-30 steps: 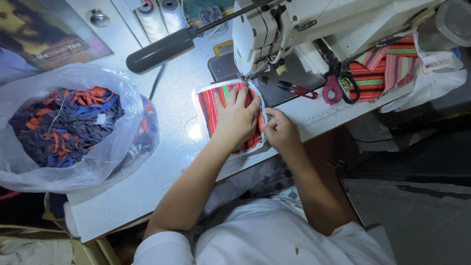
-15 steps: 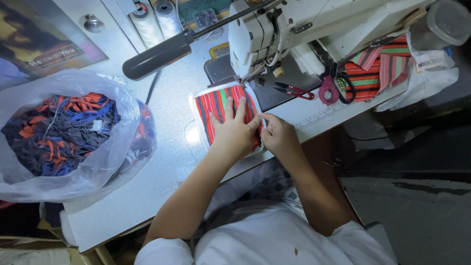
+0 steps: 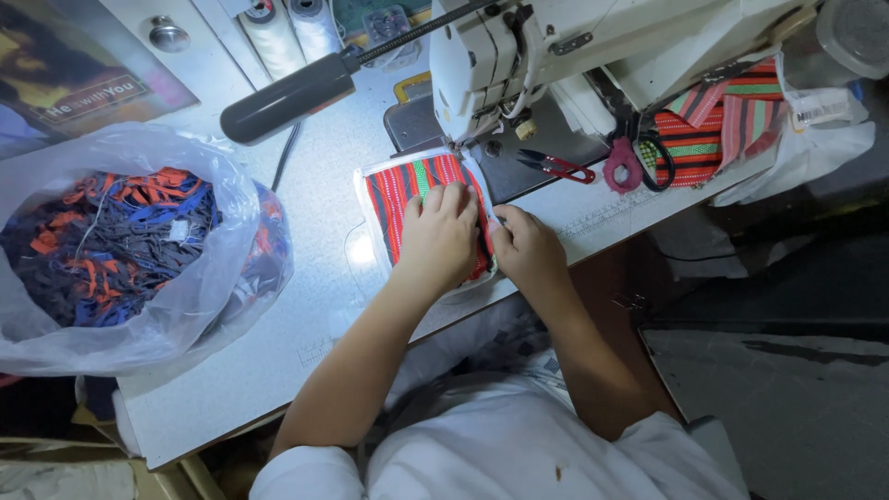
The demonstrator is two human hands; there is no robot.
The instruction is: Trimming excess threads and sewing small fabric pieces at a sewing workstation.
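Compared with a second before, the striped cloth (image 3: 417, 199) had slid further under the sewing machine (image 3: 519, 56), near the table's front edge. Left hand (image 3: 440, 231) lay flat, fingers spread, on it; right hand (image 3: 526, 248) pinched its edge (seam seemingly advancing).

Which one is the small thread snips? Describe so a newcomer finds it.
Start at the white sewing machine. On its dark bed, right of the needle, lie the small thread snips: red handles, short dark blades. The pink-handled scissors beside them are larger, with finger loops.

Clear bag of fabric scraps (image 3: 120, 245) far left; red snips (image 3: 556, 167); thread spools (image 3: 287, 28) behind
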